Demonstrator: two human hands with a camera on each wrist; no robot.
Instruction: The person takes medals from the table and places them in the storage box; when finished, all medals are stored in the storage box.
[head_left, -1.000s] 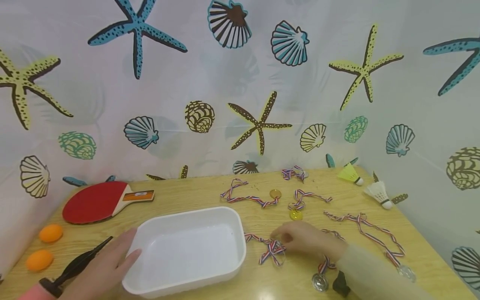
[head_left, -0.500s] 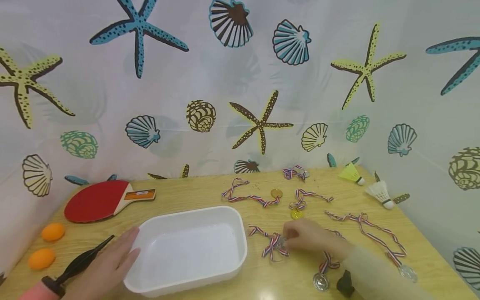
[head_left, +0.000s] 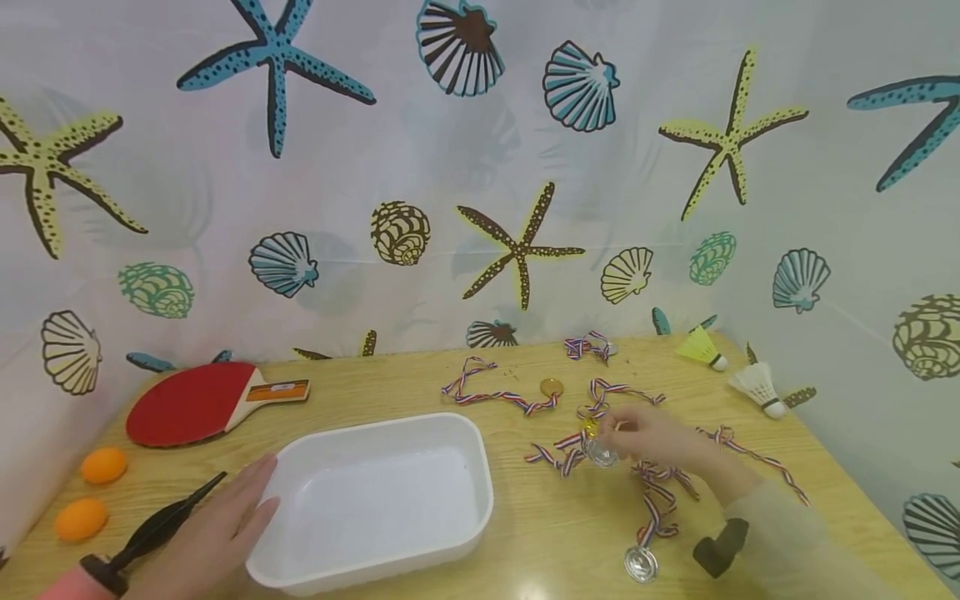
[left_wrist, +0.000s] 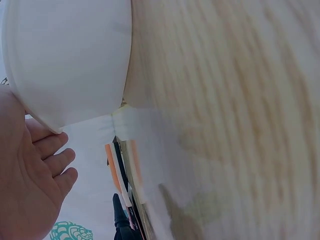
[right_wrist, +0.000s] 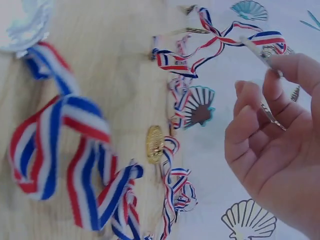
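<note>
My right hand [head_left: 652, 437] pinches a silver medal [head_left: 600, 452] between thumb and fingers, above the right half of the table. Its striped ribbon [head_left: 562, 460] trails to the left; in the right wrist view the medal [right_wrist: 257, 50] shows nearly edge-on. A gold medal [head_left: 590, 427] lies just behind, partly hidden. Another silver medal [head_left: 641, 564] lies nearer the front, its red, white and blue ribbon [head_left: 656, 508] bunched behind it. At the white tray's [head_left: 382, 569] left end, my left hand [head_left: 213, 529] touches the rim, fingers extended. Nothing lies in the tray.
Behind are a gold medal [head_left: 551, 387] and a bunched ribbon [head_left: 588, 346]. Two shuttlecocks, yellow [head_left: 702, 348] and white [head_left: 757, 387], lie far right. A red table tennis bat [head_left: 191, 404] and two orange balls [head_left: 103, 465] lie left. A patterned cloth [head_left: 337, 167] stands behind.
My right hand has moved right and away from me, taking the silver medal and its ribbon from beside the tray. The left hand and the tray stay put.
</note>
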